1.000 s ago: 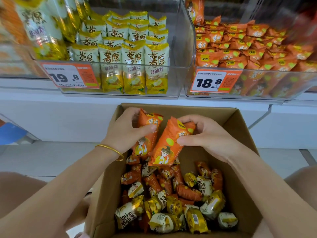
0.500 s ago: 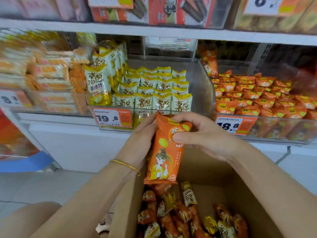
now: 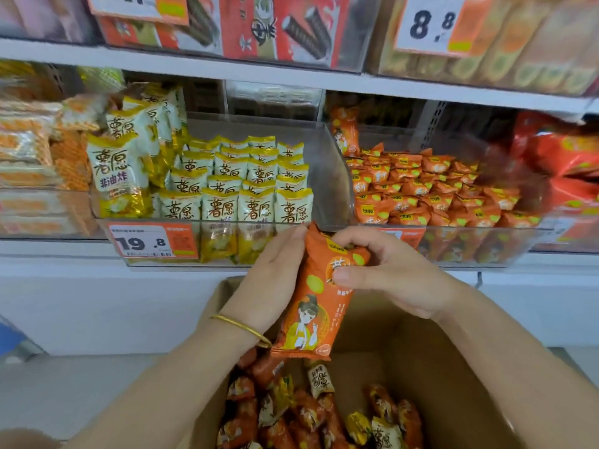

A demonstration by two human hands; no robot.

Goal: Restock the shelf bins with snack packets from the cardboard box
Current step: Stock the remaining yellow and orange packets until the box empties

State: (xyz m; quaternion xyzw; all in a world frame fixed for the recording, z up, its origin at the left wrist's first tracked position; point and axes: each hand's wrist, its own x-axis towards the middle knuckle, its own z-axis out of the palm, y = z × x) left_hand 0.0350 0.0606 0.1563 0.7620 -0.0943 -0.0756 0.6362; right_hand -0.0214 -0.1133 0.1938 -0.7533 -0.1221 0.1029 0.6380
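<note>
Both hands hold orange snack packets (image 3: 308, 315) upright between them, just above the open cardboard box (image 3: 408, 354). My left hand (image 3: 270, 280) grips their left side, and my right hand (image 3: 393, 275) pinches the upper right with the thumb on the front. The packets' top edge reaches the front rim where two clear shelf bins meet. The left bin (image 3: 327, 176) holds rows of yellow packets (image 3: 241, 189). The right bin (image 3: 492, 246) holds small orange packets (image 3: 434, 192). Several mixed orange and yellow packets (image 3: 311, 413) lie in the box's bottom.
A price tag reading 19.8 (image 3: 152, 241) hangs on the yellow bin's front. An upper shelf (image 3: 291, 74) carries red boxes and an 8.8 tag. More bins of snacks stand at far left and far right. Below the shelf is a white base panel (image 3: 97, 303).
Both hands have lifted the orange packets out of the box, brought them together, and raised them to the bins' front edge. The view has tilted up toward the shelves.
</note>
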